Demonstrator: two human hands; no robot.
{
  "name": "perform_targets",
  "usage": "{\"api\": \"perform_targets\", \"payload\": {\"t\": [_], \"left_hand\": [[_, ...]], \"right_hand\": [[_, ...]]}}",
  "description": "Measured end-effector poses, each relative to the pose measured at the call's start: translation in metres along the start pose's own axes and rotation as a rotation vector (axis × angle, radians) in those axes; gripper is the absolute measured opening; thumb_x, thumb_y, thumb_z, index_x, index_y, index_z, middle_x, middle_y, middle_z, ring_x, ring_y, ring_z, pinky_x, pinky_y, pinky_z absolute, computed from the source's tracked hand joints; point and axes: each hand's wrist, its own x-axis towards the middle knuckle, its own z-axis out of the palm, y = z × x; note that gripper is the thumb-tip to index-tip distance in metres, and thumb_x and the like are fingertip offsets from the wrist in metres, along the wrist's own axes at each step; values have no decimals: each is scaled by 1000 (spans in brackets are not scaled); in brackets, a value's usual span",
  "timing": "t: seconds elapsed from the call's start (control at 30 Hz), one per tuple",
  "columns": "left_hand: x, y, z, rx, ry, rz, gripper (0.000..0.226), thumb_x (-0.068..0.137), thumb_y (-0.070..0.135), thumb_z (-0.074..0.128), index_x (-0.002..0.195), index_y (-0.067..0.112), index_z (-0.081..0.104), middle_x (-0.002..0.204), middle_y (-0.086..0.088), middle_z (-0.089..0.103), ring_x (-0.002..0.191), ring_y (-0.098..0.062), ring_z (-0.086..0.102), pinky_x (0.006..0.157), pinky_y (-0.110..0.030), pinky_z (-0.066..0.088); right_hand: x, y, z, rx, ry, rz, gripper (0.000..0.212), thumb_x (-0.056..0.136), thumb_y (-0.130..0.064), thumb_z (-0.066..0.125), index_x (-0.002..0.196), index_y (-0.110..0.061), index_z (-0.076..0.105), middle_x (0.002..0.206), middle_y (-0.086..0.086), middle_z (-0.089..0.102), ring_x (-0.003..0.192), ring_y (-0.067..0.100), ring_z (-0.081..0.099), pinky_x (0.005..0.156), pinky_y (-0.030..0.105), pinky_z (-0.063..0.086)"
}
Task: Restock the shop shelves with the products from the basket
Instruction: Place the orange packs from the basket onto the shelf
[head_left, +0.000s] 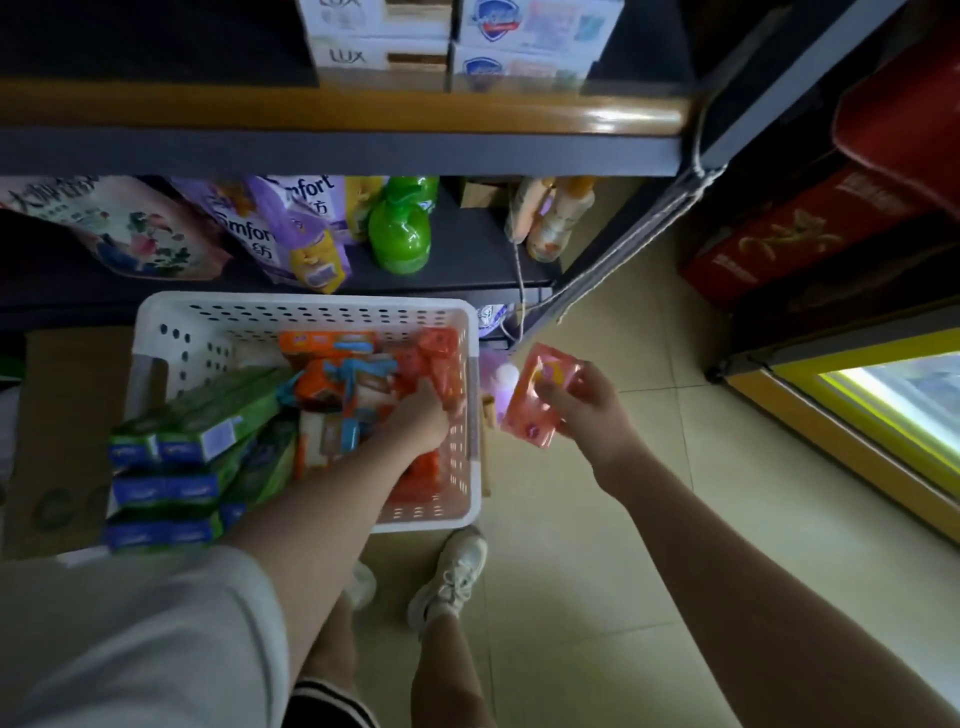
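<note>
White perforated plastic basket (291, 317) on floor below dark shelf (457, 244). Readable: "LUX" cartons (358, 54), purple "Comfort" pouches (270, 228). Right hand (582, 410) pinches pink sachet (540, 400) right of basket, long axis near-vertical. Left hand (421, 415) inside basket on orange packets (436, 364); grip unclear. Tiled floor (597, 571) open rightward.

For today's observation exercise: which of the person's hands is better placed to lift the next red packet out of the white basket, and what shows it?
The left hand. It is already down inside the white basket, on the red packets. The right hand is outside the basket and already holds a pink packet.
</note>
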Motion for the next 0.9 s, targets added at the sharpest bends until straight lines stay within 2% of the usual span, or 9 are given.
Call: {"api": "perform_targets", "payload": {"t": [0.07, 0.13, 0.23, 0.33, 0.4, 0.5, 0.67, 0.83, 0.9], "left_hand": [[1, 4, 11, -199, 43, -90, 41, 98, 36, 36, 123, 4, 35, 103, -10, 58, 95, -28, 59, 78, -34, 42], [-4, 10, 14, -424, 78, -147, 39, 97, 40, 36, 121, 9, 35, 98, -8, 54, 81, -22, 54, 71, -31, 38], [-15, 16, 10, -738, 86, -189, 39, 94, 40, 44, 114, 7, 45, 90, -5, 55, 72, -15, 51, 73, -35, 45], [-35, 12, -3, -832, 15, -176, 12, 90, 24, 53, 93, 13, 58, 81, -2, 59, 75, -17, 57, 80, -36, 52], [-55, 4, -19, -783, -19, -132, 6, 87, 23, 58, 84, 18, 57, 77, 0, 58, 72, -13, 56, 70, -28, 50], [-88, -15, -55, -478, 17, 13, 27, 82, 30, 64, 105, 17, 57, 91, 4, 58, 82, -15, 58, 69, -26, 45], [-151, -46, -131, -85, 308, 343, 46, 78, 13, 70, 120, 8, 53, 120, -10, 58, 108, -25, 55, 80, -21, 37], [-174, -93, -221, 183, 624, 560, 48, 71, 6, 73, 115, 6, 56, 121, -10, 57, 117, -29, 47, 100, -27, 29], [-174, -112, -254, 202, 673, 583, 49, 72, 5, 72, 117, 6, 54, 123, -10, 55, 120, -29, 45, 101, -25, 27]], "right_hand": [[6, 6, -5, 181, -92, 106, 28, 89, -18, 58, 117, -14, 54, 95, 5, 65, 82, 23, 65, 76, 41, 55], [9, 11, -8, 316, -154, 198, 37, 89, -21, 57, 125, -14, 51, 101, 9, 66, 84, 26, 65, 74, 42, 56], [8, 16, -6, 298, -189, 227, 45, 87, -26, 58, 129, -14, 48, 105, 11, 66, 84, 24, 66, 59, 28, 54], [0, 8, -4, 264, -249, 186, 44, 89, -25, 57, 130, -10, 47, 107, 16, 64, 81, 22, 67, 54, 22, 52], [-11, -8, -2, 241, -315, 136, 30, 92, -22, 51, 119, -11, 54, 96, 12, 66, 73, 16, 67, 53, 21, 51], [-29, -33, 7, 280, -352, 117, 24, 93, -26, 46, 107, -11, 58, 78, 5, 70, 61, 12, 66, 54, 22, 52], [-53, -87, 50, 328, -351, 87, 34, 98, -22, 34, 84, -10, 63, 66, 3, 70, 57, 12, 65, 63, 28, 52], [-66, -134, 120, 192, -324, -30, 19, 95, -23, 43, 98, -16, 60, 70, -9, 70, 64, 5, 65, 59, 23, 54], [-68, -148, 149, 210, -303, -33, 34, 86, -19, 57, 118, -10, 56, 88, 2, 66, 74, 16, 62, 59, 30, 53]]}}
